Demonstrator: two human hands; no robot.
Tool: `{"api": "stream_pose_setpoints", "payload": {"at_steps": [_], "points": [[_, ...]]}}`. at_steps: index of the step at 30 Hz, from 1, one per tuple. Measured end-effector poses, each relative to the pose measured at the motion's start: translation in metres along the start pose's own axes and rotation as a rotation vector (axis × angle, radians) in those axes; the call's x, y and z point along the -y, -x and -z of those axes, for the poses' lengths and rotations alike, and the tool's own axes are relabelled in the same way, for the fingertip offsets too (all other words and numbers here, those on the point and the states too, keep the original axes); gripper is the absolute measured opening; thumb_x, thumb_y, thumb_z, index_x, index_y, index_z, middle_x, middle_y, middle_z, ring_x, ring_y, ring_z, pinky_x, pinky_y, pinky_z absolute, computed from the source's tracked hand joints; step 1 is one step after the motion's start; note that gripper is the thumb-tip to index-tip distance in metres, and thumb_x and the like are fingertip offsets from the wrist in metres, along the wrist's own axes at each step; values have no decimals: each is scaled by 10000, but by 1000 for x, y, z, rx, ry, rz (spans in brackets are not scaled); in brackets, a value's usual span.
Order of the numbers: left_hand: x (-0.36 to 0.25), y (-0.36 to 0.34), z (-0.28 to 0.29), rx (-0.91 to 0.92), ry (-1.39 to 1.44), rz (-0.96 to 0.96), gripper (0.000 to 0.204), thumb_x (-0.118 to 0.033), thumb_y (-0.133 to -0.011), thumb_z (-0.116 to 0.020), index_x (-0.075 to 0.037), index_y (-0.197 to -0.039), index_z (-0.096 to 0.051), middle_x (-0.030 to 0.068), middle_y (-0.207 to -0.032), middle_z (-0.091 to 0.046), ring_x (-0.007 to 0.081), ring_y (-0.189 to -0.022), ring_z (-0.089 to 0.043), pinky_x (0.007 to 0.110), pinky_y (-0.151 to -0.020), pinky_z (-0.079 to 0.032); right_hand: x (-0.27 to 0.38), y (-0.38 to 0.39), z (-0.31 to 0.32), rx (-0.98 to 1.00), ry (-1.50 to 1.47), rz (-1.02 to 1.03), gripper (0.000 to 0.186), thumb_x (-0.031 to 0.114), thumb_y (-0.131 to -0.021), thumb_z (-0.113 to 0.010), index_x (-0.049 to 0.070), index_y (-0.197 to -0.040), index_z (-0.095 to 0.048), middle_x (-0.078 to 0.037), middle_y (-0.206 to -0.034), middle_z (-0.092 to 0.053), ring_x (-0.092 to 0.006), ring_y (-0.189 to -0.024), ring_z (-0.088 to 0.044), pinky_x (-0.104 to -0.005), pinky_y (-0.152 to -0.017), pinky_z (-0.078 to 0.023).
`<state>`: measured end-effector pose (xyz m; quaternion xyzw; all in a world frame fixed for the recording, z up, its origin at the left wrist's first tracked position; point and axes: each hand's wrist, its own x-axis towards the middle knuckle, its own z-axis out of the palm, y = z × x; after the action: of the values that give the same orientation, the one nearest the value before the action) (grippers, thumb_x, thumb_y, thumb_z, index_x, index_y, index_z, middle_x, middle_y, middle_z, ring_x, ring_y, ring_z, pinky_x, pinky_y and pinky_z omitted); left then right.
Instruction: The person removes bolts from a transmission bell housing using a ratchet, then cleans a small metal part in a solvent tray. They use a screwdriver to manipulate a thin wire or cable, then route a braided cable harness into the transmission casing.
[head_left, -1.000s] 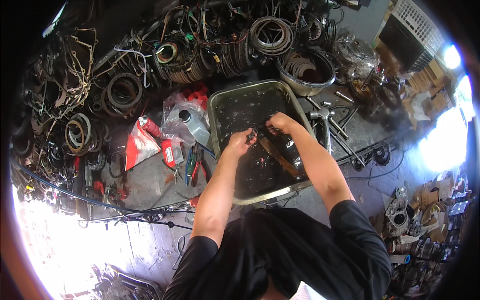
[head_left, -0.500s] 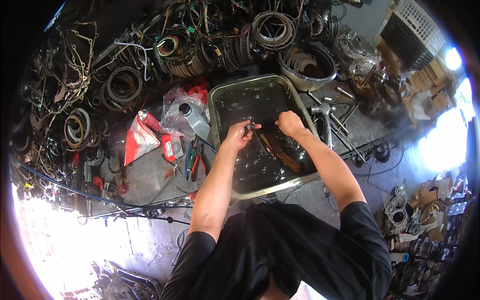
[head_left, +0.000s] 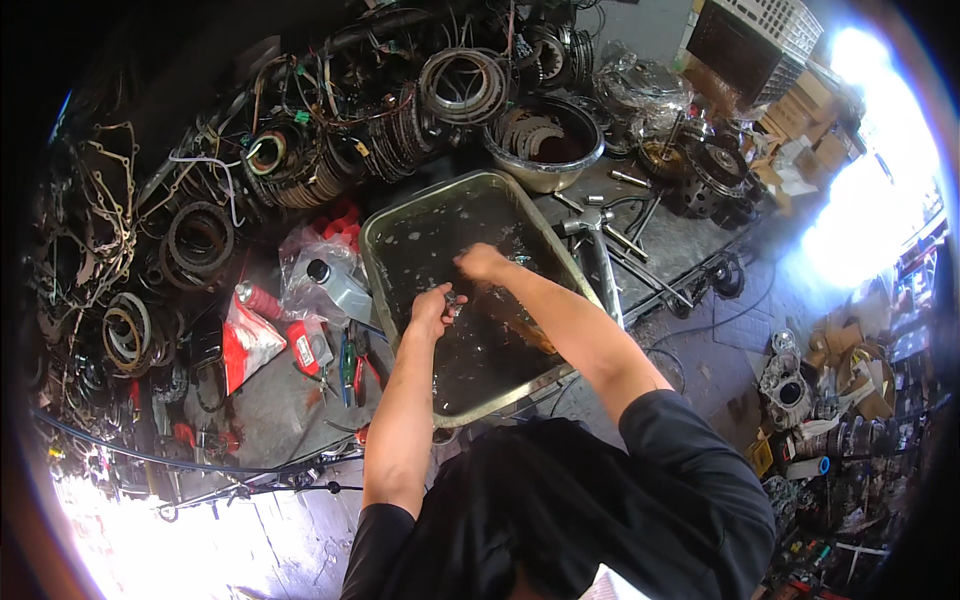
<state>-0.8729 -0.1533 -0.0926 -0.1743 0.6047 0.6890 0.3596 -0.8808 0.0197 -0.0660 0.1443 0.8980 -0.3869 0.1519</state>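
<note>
A rectangular metal tray (head_left: 510, 393) of dark liquid lies before me. Over its middle, my left hand (head_left: 434, 308) is closed around a small dark metal part (head_left: 456, 303), whose full shape I cannot make out. My right hand (head_left: 484, 263) is just beyond it and to the right, over the liquid. Motion smears its fingers, so their grip is hidden. Under my right forearm, a brown wooden handle (head_left: 530, 334) lies partly in the liquid.
Left of the tray are a grey bottle (head_left: 343, 290), a red spray can (head_left: 257, 299) and pliers (head_left: 348, 366). A hammer-like tool (head_left: 603, 262) lies to the right, below a metal bowl (head_left: 556, 174). Rings and cables (head_left: 290, 165) crowd the back.
My right hand has swung left and away from me, toward the tray's middle. My left hand still holds the small part, now lower. The view has shifted to the right.
</note>
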Motion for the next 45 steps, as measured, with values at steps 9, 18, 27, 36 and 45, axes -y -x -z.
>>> {"api": "stream_pose_setpoints", "payload": {"at_steps": [9,18,27,36,45], "points": [[-23,25,-7,74,-131,-197,276,-239,-1023,-547,-121,-793,-643,2,-606,-552,105,-457,-403,284,-405,-219,49,94,48,-210,423,506,186,199,-816,-691,62,-914,-769,-242,-896,-732,-422,-917,-718,-494,-826,-583],[-59,102,-32,-218,-807,-1144,275,-340,-971,-694,-70,-924,-717,112,-675,-655,224,-580,-622,330,-598,-479,42,156,68,-201,402,512,165,222,-911,-650,91,-945,-744,-186,-864,-733,-398,-860,-705,-504,-794,-562],[-50,147,-42,-153,-1026,-1197,285,-446,-949,-656,-175,-936,-742,117,-731,-707,353,-726,-705,468,-653,-555,28,213,33,-218,351,278,131,203,-921,-643,110,-969,-721,-212,-838,-708,-427,-828,-690,-533,-763,-549],[-30,160,-51,-126,-806,-856,333,-379,-822,-656,-66,-765,-751,171,-659,-671,375,-675,-678,422,-664,-544,1,254,13,-348,180,269,121,123,-883,-747,27,-952,-722,-176,-786,-729,-339,-672,-708,-395,-624,-539],[-23,175,-54,-16,-190,-637,646,-657,-959,-601,-60,-720,-663,11,-620,-563,124,-553,-515,315,-536,-414,-15,270,14,-566,186,537,174,132,-897,-692,31,-1038,-706,-232,-977,-729,-421,-939,-684,-491,-834,-541]]}}
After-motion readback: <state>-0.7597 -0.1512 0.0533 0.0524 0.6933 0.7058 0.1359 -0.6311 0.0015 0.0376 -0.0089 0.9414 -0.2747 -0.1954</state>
